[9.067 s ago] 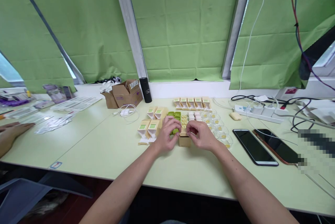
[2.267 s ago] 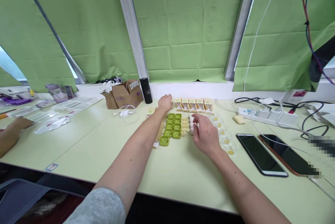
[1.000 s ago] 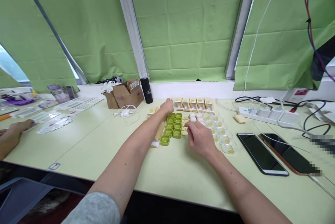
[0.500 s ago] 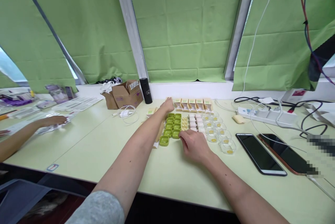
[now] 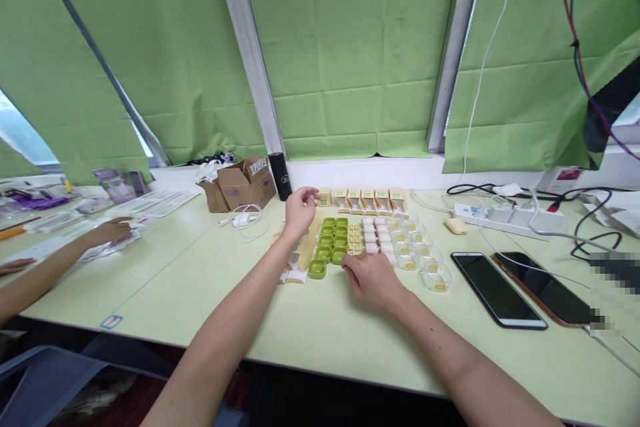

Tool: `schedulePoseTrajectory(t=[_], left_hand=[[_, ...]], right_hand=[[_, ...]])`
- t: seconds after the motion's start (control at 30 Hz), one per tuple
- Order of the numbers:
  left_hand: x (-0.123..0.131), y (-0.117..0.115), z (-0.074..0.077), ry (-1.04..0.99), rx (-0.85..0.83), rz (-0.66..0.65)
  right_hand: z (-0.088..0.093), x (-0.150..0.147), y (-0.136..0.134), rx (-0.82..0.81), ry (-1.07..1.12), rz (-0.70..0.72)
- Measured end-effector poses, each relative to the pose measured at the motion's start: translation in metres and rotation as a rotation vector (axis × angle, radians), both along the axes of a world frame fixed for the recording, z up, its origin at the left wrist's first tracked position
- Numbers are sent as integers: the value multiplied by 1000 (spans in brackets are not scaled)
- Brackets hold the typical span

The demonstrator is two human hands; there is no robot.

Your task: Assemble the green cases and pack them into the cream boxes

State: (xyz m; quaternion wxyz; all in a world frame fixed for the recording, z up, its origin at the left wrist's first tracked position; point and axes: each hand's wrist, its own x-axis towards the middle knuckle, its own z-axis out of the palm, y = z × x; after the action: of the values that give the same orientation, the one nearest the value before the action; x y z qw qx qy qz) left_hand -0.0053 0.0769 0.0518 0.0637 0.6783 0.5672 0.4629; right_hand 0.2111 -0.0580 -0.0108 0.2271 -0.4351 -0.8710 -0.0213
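My left hand [image 5: 299,211] hovers above the table with its fingers loosely curled and apart, nothing in them, just left of a row of small tan cartons [image 5: 367,199]. Below it lie folded flat cartons [image 5: 301,258]. My right hand [image 5: 371,280] rests on the table with its fingers curled under, fingertips at the near end of the yellow pieces [image 5: 354,238]; what they pinch is hidden. Left of them stands a block of green trays [image 5: 333,239], with one green tray [image 5: 317,269] apart. Pale pink blocks [image 5: 373,234] and clear cups [image 5: 419,255] lie to the right.
Two phones [image 5: 487,288] lie to the right, with a power strip [image 5: 500,217] and cables behind. A cardboard box [image 5: 240,184] and a black cylinder [image 5: 279,176] stand at the back left. A co-worker's hand [image 5: 111,231] rests on packets at far left.
My left hand has drawn back from the carton row, leaving one more carton at its left end. My right hand slid left and down to the yellow pieces. The co-worker's hand reached further right.
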Motion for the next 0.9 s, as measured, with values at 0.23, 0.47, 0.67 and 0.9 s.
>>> schedulePoseTrajectory(t=[0.23, 0.47, 0.67, 0.9], left_hand=[[4, -72, -26, -1, 176, -123], [6, -84, -43, 39, 223, -127], [3, -83, -50, 146, 264, -135], [3, -82, -51, 152, 314, -139]], right_hand=[[4, -1, -4, -95, -73, 53], [2, -5, -6, -150, -64, 88], [-2, -10, -9, -175, -23, 119], [2, -24, -18, -157, -140, 125]])
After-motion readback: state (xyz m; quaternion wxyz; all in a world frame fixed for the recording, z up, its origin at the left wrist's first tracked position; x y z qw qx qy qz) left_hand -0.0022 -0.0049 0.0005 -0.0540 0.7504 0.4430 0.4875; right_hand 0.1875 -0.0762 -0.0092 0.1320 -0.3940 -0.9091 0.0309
